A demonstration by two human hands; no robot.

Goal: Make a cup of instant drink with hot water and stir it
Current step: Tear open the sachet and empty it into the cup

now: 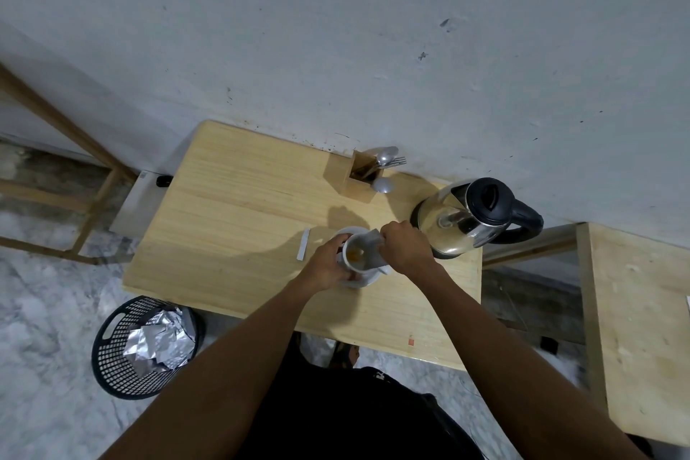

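Seen from above, the left hand (328, 265) wraps its fingers around a white cup (356, 252) standing on a white saucer (364, 278) near the middle of a pale wooden table (242, 198). The right hand (405, 245) is closed in a pinch on a grey sachet (373, 246), tilted over the cup's mouth. Orange powder lies inside the cup. A torn strip (303, 244) lies just left. A shiny steel kettle (468, 222) with a black lid stands just right.
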